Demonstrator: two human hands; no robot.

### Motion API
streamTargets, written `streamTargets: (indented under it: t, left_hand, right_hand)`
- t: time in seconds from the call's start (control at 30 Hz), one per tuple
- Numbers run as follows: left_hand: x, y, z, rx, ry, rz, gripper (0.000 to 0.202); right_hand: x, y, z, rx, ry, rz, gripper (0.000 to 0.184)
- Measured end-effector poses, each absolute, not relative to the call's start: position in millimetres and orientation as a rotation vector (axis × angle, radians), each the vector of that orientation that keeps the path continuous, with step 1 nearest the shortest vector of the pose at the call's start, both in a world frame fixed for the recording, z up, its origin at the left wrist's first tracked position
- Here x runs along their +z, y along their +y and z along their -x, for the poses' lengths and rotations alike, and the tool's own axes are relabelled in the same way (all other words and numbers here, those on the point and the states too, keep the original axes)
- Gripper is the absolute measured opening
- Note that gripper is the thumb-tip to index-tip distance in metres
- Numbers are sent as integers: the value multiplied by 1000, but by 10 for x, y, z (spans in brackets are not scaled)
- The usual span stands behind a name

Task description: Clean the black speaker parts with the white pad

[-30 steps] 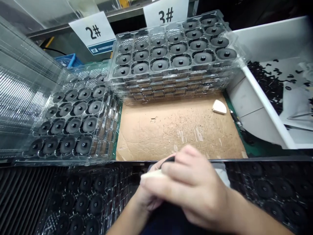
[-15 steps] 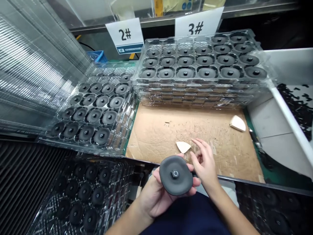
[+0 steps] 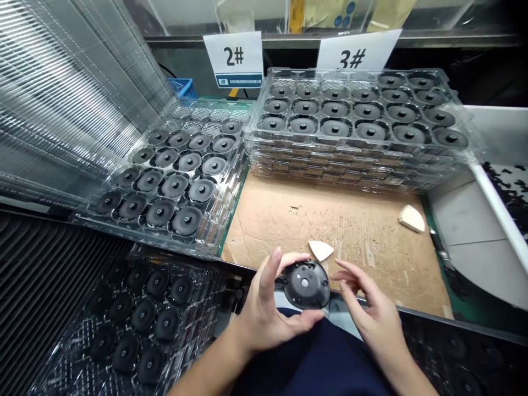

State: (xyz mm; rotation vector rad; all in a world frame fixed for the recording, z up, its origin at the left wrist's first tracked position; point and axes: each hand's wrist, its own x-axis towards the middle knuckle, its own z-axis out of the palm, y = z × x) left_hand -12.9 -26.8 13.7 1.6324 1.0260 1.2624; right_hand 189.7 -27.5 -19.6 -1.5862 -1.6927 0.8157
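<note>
On the cardboard (image 3: 264,220), wedges (image 3: 321,250) lie before the tray stack (image 3: 330,157), left of the bin (image 3: 500,214).

Metal shelf rail (image 3: 289,43) across back w/ 2# sign (image 3: 235,59) & 3# sign (image 3: 355,49); green benchtop (image 3: 468,301); light glare (image 3: 99,33) upper L.

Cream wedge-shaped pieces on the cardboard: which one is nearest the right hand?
The front wedge, just beyond the black disc in the left hand; the other wedge lies farther from the right hand, near the right edge of the cardboard.

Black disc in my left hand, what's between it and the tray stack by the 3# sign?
In the head view, a white wedge lies between disc and stack, on cardboard that reaches toward the stack.
</note>
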Motion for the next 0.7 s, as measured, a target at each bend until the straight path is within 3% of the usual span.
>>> streamTargets:
  t: [0.17,0.27,0.33,0.43,0.6,0.7]
  left_hand:
    - [152,-323,223,1226,1087,-1680,104]
    - [212,-298,256,1140,1143,-1511,94]
    - [232,-254,279,1021,1187,-1267,70]
    - [191,-201,308,883,1217,-885,25]
    - [51,-207,359,891,1200,-793,53]
    - [43,-168,457,859,1235,-798,56]
  right_hand:
    - [108,-210,-1855,602,-2088,1213,39]
    - [221,-109,-1802,525,-2268,1023,29]
    - [255,-57,-1746,582,-2260,996,21]
    - [240,-43,-1640,828,-2131,1040,24]
    - [66,56,-1510,965,-2035,1119,42]
    - [-34,348,-1500,908,-2060,1056,45]
